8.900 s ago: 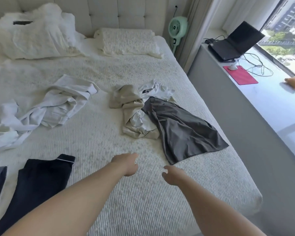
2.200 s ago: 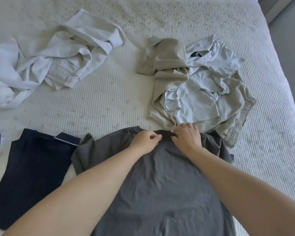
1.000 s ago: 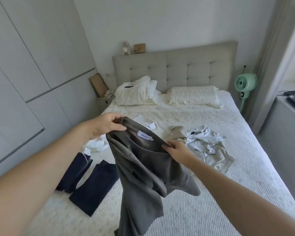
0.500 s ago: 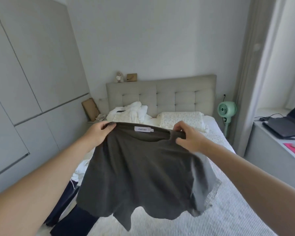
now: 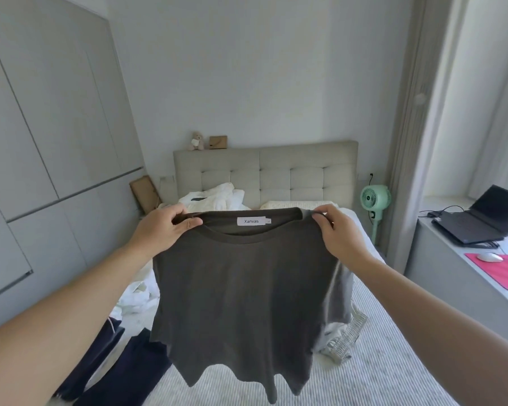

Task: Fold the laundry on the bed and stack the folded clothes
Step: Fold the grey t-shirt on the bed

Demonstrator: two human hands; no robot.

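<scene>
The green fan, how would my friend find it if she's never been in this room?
Start at the bed's padded headboard and look just past its right edge, before the curtain. The fan stands there on a thin pole. It is the only mint-green thing in this grey and white room.

We're looking into a home bedroom — a bed [image 5: 393, 361] with a tufted headboard [image 5: 276, 174] is filling the middle, built-in wardrobes [image 5: 41, 142] are lining one wall, and a laptop [image 5: 481, 221] is sitting on the window ledge [image 5: 467, 288].
</scene>
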